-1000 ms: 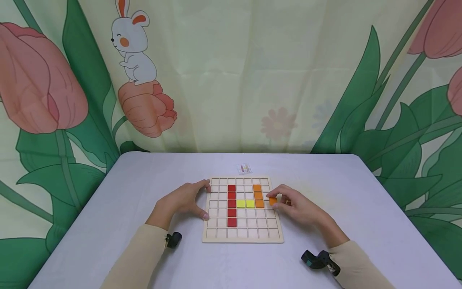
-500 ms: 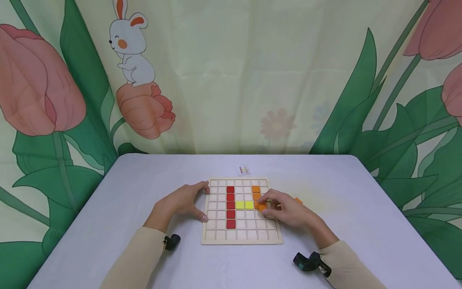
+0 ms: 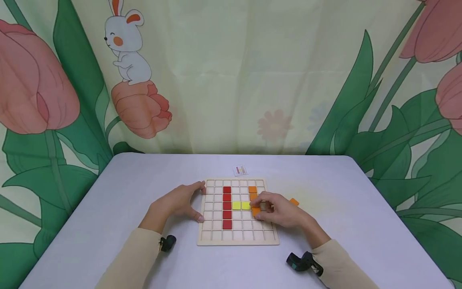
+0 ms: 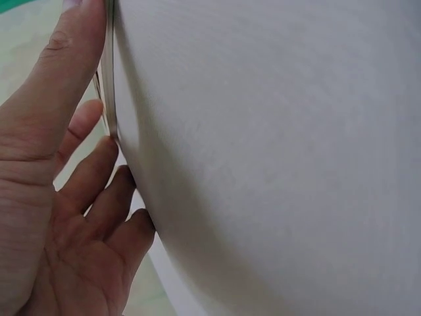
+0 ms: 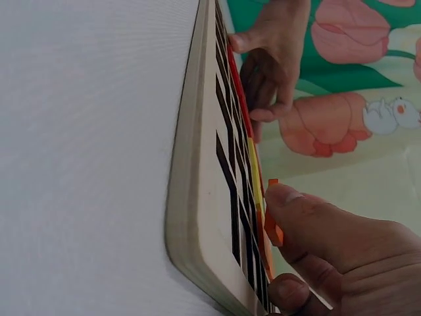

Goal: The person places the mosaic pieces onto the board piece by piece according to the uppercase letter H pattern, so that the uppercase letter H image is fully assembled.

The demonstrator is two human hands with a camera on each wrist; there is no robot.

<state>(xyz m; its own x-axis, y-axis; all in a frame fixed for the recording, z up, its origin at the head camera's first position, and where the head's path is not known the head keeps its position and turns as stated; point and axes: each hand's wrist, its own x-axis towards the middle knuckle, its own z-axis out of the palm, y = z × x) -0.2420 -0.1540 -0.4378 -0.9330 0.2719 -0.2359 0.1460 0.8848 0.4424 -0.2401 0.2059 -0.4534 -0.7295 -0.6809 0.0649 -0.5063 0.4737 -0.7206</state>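
Note:
A pale wooden grid board (image 3: 238,243) lies on the table. My left hand (image 3: 177,204) rests against its left edge, thumb and fingers spread apart; in the left wrist view the fingertips (image 4: 105,148) touch that edge. My right hand (image 3: 285,209) pinches an orange tile (image 3: 256,211) over the lower end of the orange column; in the right wrist view this tile (image 5: 272,230) is tilted between thumb and finger. The red tiles (image 3: 227,208) form a column, and two yellow tiles (image 3: 240,205) run right from it. The right fingers partly cover the orange column (image 3: 252,192).
Beyond the right hand another orange tile (image 3: 294,201) lies on the table (image 3: 343,200), partly hidden. A small printed card (image 3: 240,170) with a grid pattern lies behind the board. A flowered curtain (image 3: 216,80) hangs at the table's far edge.
My right hand has carried the orange tile left from the board's right edge to the orange column. The loose orange tile behind it has come into sight. My left hand stays at the board's edge.

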